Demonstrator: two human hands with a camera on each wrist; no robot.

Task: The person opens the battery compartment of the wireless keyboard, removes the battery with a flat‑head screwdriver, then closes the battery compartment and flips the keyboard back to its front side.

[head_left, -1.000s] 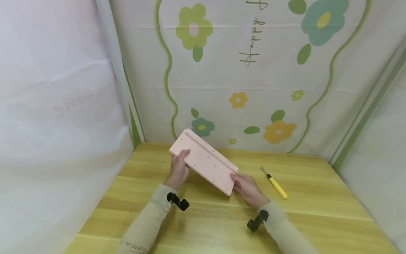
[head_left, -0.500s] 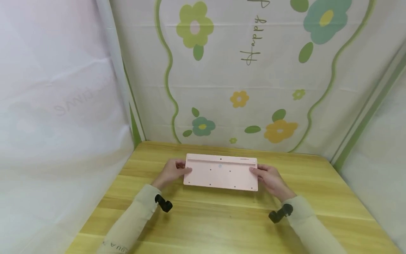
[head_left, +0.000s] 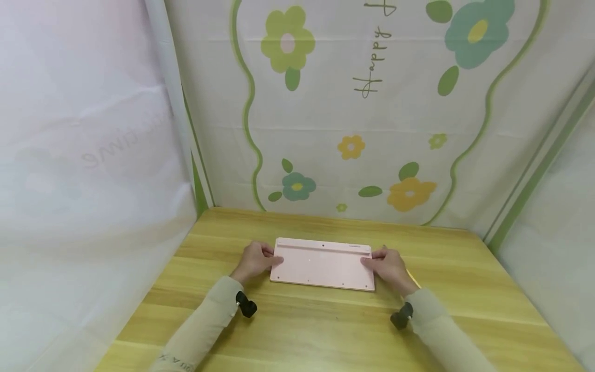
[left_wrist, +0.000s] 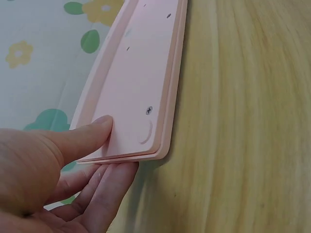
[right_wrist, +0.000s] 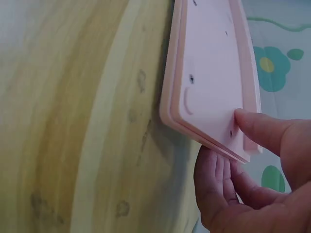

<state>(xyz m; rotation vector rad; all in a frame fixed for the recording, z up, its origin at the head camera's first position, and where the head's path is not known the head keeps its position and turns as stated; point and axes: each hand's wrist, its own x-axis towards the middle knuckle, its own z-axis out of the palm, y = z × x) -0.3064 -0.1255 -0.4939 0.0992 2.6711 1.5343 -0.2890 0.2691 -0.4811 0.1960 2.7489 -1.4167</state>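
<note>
A pink keyboard (head_left: 321, 268) shows its underside, with small screws and a raised ridge along the far edge. My left hand (head_left: 257, 262) pinches its left end, thumb on the underside and fingers beneath. At the opposite end my right hand (head_left: 389, 267) grips it the same way. In the left wrist view a crosshead screw sits near the keyboard's corner (left_wrist: 138, 131), not far from the thumb. The right wrist view has the other corner (right_wrist: 194, 104), with a shadow on the wood below it. The key side faces down and is hidden.
A yellow-handled screwdriver (head_left: 413, 279) lies on the wooden table (head_left: 316, 330), mostly hidden behind the right hand and wrist. A white cloth with printed flowers (head_left: 321, 103) hangs at the table's back edge, and pale cloth walls stand on both sides.
The keyboard has turned from a slant to nearly level and come down closer to the table. Both hands have kept hold of it, and the right one now covers most of the screwdriver.
</note>
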